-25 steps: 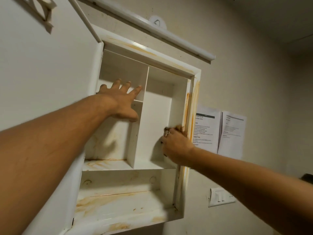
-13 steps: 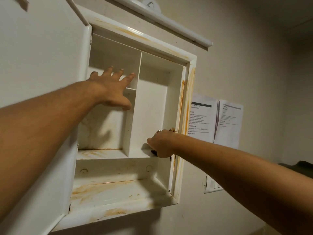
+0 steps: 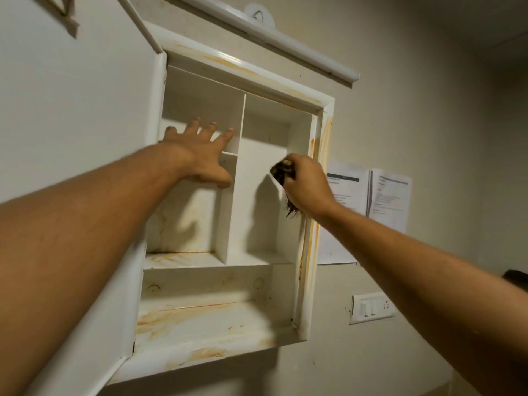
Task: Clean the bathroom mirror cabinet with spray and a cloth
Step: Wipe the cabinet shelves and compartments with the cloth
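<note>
The right hand (image 3: 307, 185) holds the cloth (image 3: 281, 172) before the tall right compartment (image 3: 263, 221). Behind the grip and below it, this compartment is free down to the middle shelf (image 3: 257, 260). Left of the grip the vertical divider (image 3: 227, 212) closes the way, and beyond it the spread left hand (image 3: 200, 155) blocks the upper left opening. Just right of the grip stands the cabinet frame (image 3: 313, 238).

Dim warm light frm above; hard shadows in cabinet (image 3: 310, 267) (wide-angle bend at edges).

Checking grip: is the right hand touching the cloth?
Touching: head view shows the right hand curled round the dark cloth, which pokes out above and below.
</note>
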Demonstrator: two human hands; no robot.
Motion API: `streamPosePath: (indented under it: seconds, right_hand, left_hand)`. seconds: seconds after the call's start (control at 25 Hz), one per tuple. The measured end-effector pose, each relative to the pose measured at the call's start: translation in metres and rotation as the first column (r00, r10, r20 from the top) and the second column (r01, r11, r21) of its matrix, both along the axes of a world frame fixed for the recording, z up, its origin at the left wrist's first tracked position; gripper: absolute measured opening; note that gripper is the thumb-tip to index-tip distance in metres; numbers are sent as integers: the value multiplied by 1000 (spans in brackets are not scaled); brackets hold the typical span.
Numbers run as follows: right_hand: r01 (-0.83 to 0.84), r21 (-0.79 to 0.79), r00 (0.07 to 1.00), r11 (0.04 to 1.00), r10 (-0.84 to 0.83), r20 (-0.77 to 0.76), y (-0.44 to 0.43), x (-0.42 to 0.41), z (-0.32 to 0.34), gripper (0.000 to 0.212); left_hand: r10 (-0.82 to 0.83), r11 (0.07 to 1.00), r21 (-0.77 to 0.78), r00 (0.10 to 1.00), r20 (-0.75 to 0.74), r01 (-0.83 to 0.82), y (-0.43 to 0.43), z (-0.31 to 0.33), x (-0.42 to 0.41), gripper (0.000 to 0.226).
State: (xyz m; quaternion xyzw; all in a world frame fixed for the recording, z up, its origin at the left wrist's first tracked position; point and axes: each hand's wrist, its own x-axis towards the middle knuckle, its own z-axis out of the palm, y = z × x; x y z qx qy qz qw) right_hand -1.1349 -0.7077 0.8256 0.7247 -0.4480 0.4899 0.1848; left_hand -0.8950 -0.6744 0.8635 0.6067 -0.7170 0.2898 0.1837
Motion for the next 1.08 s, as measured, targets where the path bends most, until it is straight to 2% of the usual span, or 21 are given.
streamPosePath:
  seconds: [0.04, 0.12, 0.16, 0.24, 0.32, 0.4, 0.44, 0.56, 0.6, 0.64, 0.68, 0.76, 0.84, 0.88, 0.92, 0.96, 1.08]
  right_hand:
    - [67, -142, 998, 988, -68, -6, -5, 3, -3, 20]
    - [188, -487, 938, 853, -302, -167, -11, 13, 2, 17]
    - [191, -564, 900, 804, -372, -226, -13, 19, 7, 18]
    - [255, -501, 864, 827, -427, -266, -24, 27, 11, 25]
    - [310, -240, 927, 920, -348, -137, -41, 33, -8, 24]
    - [186, -17, 978, 982, -184, 95, -47, 49, -47, 21]
    - [95, 48, 987, 994, -100, 127, -45, 58, -70, 21]
    - [-103, 305, 987, 947, 134, -83, -26, 54, -109, 29]
    - [-185, 381, 972, 906, 227, -68, -21, 43, -99, 33]
    - [-246, 390, 963, 888, 270, -7, -16, 32, -82, 34]
    - [-262, 333, 965, 906, 252, 74, -12, 23, -61, 33]
    - [-99, 18, 982, 995, 95, 161, -9, 14, -11, 25]
    - [136, -266, 990, 954, -122, 68, -11, 21, 28, 22]
    - [182, -314, 981, 932, -196, -12, -19, 29, 36, 23]
    - [179, -287, 977, 941, -204, -61, -28, 35, 38, 25]
    - [177, -211, 980, 961, -191, -49, -39, 42, 36, 28]
    - [273, -46, 947, 961, -260, 187, -61, 63, -5, 44]
  left_hand:
    - [2, 1000, -4, 1000, 1, -2, 0, -1, 0, 114]
    - [2, 1000, -7, 1000, 7, -2, 0, -1, -1, 114]
    - [-3, 1000, -6, 1000, 6, 3, 0, -1, 0, 114]
    - [-7, 1000, 1, 1000, 10, 7, 1, -1, 1, 116]
    - [2, 1000, 2, 1000, 24, -2, 1, -2, 1, 116]
    - [9, 1000, -8, 1000, 28, -8, 1, -3, 1, 113]
    - [10, 1000, -8, 1000, 27, -10, 2, -3, 0, 112]
    - [3, 1000, 12, 1000, 18, -3, 7, -1, -1, 111]
    - [7, 1000, 15, 1000, 11, -7, 9, -1, 0, 111]
    - [10, 1000, 21, 1000, 15, -10, 10, -1, -1, 111]
    - [11, 1000, 28, 1000, 20, -12, 9, -1, -1, 112]
    - [16, 999, 29, 1000, 22, -17, 8, -2, -2, 116]
    - [20, 999, 34, 1000, 15, -20, 9, -2, -2, 120]
    - [17, 999, 36, 1000, 10, -18, 9, -1, -3, 120]
    - [16, 999, 32, 1000, 10, -17, 9, -2, -3, 120]
    - [15, 999, 29, 1000, 12, -16, 8, -1, -2, 119]
    - [13, 1000, 24, 1000, 28, -13, 7, -3, -2, 115]
